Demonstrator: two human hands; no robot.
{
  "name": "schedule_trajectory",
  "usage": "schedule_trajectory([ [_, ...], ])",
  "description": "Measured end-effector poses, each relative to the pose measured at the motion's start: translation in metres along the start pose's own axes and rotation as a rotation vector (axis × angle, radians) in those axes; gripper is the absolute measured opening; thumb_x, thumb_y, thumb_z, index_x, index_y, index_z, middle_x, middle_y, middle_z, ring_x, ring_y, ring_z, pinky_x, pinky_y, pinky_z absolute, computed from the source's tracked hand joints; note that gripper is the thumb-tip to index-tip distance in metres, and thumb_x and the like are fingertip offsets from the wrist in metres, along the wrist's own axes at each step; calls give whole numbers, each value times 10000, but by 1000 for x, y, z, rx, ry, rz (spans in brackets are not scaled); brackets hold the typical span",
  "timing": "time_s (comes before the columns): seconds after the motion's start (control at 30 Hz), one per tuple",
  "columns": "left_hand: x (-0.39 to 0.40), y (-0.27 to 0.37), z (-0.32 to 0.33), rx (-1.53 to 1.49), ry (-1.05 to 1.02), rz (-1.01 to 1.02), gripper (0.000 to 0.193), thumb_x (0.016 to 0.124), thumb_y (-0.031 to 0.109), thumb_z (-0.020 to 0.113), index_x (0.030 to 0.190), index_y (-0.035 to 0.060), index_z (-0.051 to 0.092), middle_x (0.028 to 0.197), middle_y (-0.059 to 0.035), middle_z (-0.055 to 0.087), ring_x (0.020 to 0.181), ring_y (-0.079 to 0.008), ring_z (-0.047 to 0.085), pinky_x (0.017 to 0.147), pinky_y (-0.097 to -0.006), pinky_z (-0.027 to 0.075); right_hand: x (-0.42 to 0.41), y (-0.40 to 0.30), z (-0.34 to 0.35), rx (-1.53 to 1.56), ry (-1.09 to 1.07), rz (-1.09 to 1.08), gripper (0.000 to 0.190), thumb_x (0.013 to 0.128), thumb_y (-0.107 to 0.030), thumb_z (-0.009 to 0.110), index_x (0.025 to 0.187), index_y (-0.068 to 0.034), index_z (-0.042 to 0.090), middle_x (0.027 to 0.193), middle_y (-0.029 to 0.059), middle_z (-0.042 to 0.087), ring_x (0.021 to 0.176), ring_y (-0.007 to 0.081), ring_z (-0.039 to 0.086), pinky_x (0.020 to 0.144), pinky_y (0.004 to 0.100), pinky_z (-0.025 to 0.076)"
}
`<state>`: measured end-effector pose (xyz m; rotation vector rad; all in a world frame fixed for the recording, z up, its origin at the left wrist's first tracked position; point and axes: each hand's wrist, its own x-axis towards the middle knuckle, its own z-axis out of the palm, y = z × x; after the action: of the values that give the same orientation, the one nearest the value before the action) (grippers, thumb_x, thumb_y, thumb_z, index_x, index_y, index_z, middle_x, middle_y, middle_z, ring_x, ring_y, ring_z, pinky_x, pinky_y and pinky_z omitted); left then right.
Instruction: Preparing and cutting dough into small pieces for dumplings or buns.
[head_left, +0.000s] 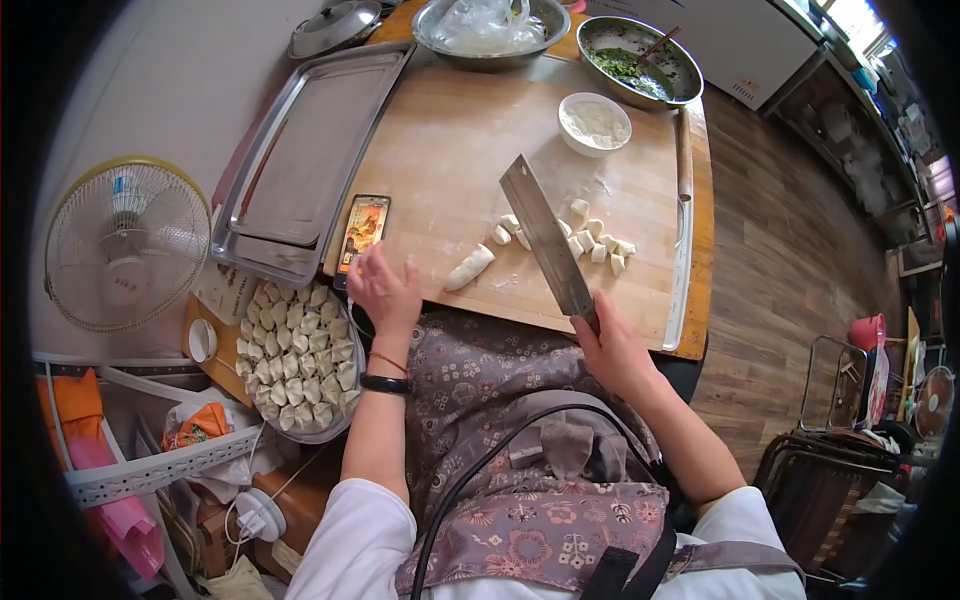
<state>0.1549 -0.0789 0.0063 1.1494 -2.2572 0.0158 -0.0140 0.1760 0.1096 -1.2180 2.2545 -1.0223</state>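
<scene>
My right hand (613, 345) grips the handle of a metal cleaver (546, 236), its blade slanting up and left over the wooden board (450, 150). Cut dough pieces (598, 253) lie behind and to the right of the blade, some partly hidden by it. A short dough roll (471, 268) rests on the board between my hands. My left hand (386, 289) has its fingers apart and holds nothing; it is at the lower end of a smartphone (364, 232) with a lit screen. Whether a finger touches the phone I cannot tell.
A tray of dumplings (300, 360) sits at the lower left, below metal trays (300, 150). Along the back are a white bowl of flour (595, 125), a steel bowl of green filling (637, 64) and a bowl with plastic bags (491, 30). A rolling pin (684, 154) lies at the right edge.
</scene>
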Motion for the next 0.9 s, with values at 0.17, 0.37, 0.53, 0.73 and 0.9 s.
schedule_trajectory([
  [0.17, 11, -18, 12, 135, -45, -163, 517, 820, 360, 588, 1200, 41, 444, 1090, -133, 559, 1138, -331, 400, 953, -511, 286, -4, -3, -11, 16, -6, 54, 279, 871, -108, 567, 1097, -13, 434, 711, 215, 576, 661, 410, 583, 570, 460, 451],
  [0.37, 58, -11, 60, -57, -123, -58, 574, 797, 350, 606, 1243, 40, 421, 1120, -169, 572, 1150, -374, 403, 957, -532, 290, -13, 0, -7, -57, 13, 32, 286, 869, -104, 568, 1116, -29, 446, 718, 207, 580, 671, 405, 590, 572, 454, 461],
  [0.53, 49, 56, 36, -320, -240, 213, 466, 788, 304, 641, 1169, 62, 526, 1137, -157, 563, 1121, -339, 465, 960, -459, 359, -16, 9, -6, -110, -10, 12, 305, 864, -125, 577, 1126, -34, 451, 747, 205, 594, 693, 406, 593, 592, 466, 466],
  [0.73, -5, 63, 5, -462, -316, 261, 478, 693, 175, 729, 1126, 72, 553, 1100, -116, 574, 1044, -322, 511, 897, -415, 414, -14, 13, 5, -112, -123, 40, 331, 865, -172, 578, 1137, -42, 442, 765, 213, 604, 711, 413, 595, 611, 478, 466],
  [0.9, -13, 55, 26, -444, -239, 238, 456, 682, 158, 733, 1100, 89, 566, 1053, -97, 584, 986, -306, 531, 864, -406, 428, -16, 11, 3, -155, -168, 93, 324, 866, -180, 573, 1129, -49, 436, 757, 212, 609, 710, 414, 596, 613, 487, 464],
])
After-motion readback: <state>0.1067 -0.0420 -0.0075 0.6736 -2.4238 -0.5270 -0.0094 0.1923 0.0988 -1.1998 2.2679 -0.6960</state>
